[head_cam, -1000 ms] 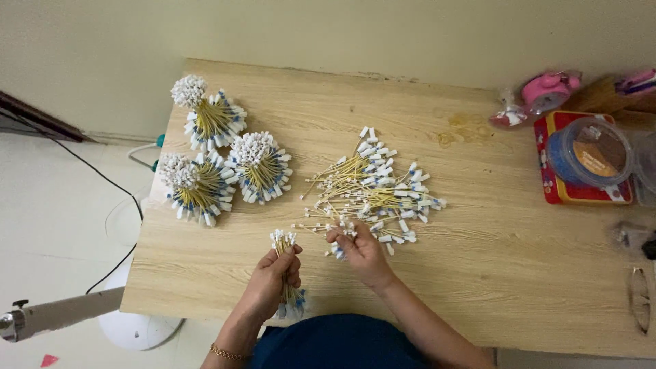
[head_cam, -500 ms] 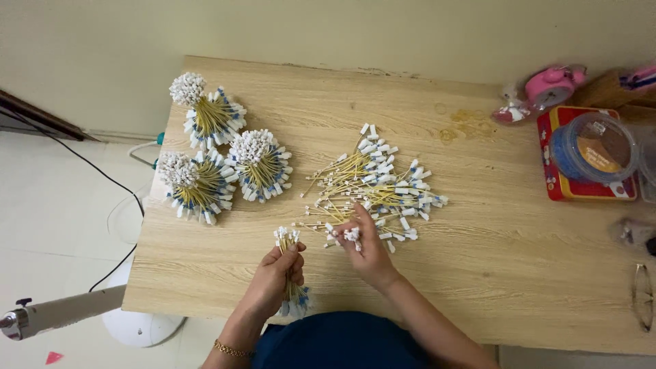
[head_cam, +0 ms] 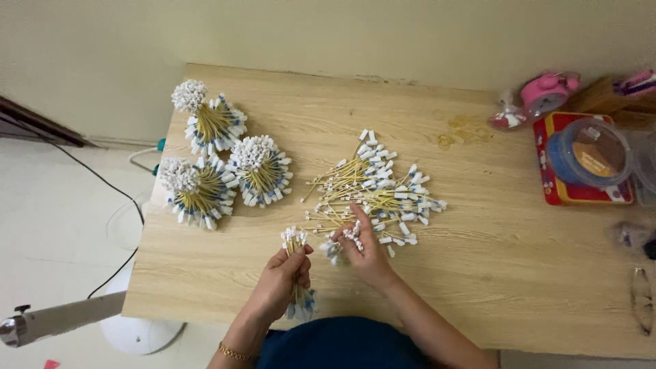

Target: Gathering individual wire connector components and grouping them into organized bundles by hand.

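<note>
My left hand (head_cam: 283, 277) grips a small bunch of sticks (head_cam: 295, 273) upright at the table's (head_cam: 506, 273) near edge. My right hand (head_cam: 365, 249) pinches several white-tipped sticks from the loose pile (head_cam: 383, 188).

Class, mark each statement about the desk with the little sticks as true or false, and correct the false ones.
1. The left hand grips a small bunch of sticks. True.
2. The right hand rests on the pink clock. False: it is at the loose pile of sticks.
3. Three finished bundles lie left of the loose pile. True.
4. The round blue-lidded tub sits on the floor. False: it sits on a red box on the wooden table.
</note>
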